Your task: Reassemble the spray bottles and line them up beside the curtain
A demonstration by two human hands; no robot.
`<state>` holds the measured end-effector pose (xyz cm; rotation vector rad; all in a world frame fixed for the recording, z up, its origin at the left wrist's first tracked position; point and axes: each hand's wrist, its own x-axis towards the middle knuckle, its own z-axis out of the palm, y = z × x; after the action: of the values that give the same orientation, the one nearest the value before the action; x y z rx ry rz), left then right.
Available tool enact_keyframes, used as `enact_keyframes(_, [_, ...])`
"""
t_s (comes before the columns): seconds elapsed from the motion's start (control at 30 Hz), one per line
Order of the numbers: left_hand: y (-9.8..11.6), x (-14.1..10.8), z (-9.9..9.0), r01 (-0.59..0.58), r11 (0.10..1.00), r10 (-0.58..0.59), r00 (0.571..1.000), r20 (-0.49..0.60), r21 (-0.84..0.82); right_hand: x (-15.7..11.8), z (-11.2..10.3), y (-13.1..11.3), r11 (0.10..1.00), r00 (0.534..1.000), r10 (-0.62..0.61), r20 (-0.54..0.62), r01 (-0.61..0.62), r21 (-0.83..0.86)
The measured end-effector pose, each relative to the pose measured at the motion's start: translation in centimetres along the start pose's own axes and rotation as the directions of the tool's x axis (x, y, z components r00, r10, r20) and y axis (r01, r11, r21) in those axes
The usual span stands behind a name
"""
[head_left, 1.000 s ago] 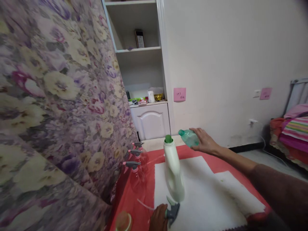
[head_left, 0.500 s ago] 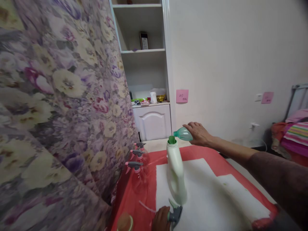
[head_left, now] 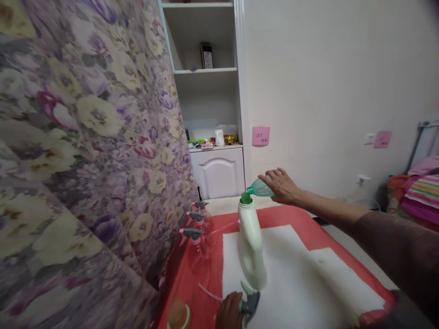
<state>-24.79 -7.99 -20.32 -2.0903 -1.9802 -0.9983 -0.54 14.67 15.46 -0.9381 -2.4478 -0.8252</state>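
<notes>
My right hand is wrapped round a clear green bottle, tilted nearly level. Its neck is over the green funnel-like piece in the mouth of a large pale green jug. The jug stands upright on white paper. At the bottom of the view my left hand is closed on a grey and green spray head, whose thin tube points left. Whether liquid flows from the bottle is too small to tell.
Several clear spray bottles with pink and grey heads line the left of the red table. A round green-rimmed object is at the near left edge. A floral curtain hangs left; shelves stand behind.
Little differs. The camera view has shifted slightly; the right hand keeps the bottle tilted at the jug, and the left hand keeps hold of the spray head.
</notes>
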Motion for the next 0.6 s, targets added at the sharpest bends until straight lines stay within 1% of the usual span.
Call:
enact_keyframes(0.13, [-0.77, -0.06, 0.33, -0.039, 0.999, 0.040, 0.998, 0.040, -0.036, 0.18, -0.03, 0.03, 1.000, 1.000, -0.013, -0.017, 0.013, -0.013])
enact_keyframes(0.23, [-0.82, -0.19, 0.46, -0.045, 0.999, 0.045, 0.999, 0.008, -0.027, 0.26, -0.08, 0.04, 0.999, 0.999, -0.024, -0.027, 0.023, -0.027])
enact_keyframes(0.33, [-0.34, -0.30, 0.41, -0.035, 0.999, 0.034, 0.999, -0.036, -0.016, 0.35, -0.10, 0.08, 0.998, 0.999, -0.034, -0.039, 0.032, -0.048])
enact_keyframes(0.47, [-0.04, -0.28, 0.13, -0.039, 0.999, 0.039, 0.998, -0.045, -0.016, 0.48, -0.03, 0.22, 0.997, 0.997, -0.050, -0.054, 0.046, -0.066])
enact_keyframes(0.6, [-0.99, -0.17, 0.16, -0.095, 0.995, 0.095, 0.995, -0.018, -0.011, 0.53, 0.06, 0.36, 0.996, 0.997, -0.049, -0.057, 0.045, -0.071])
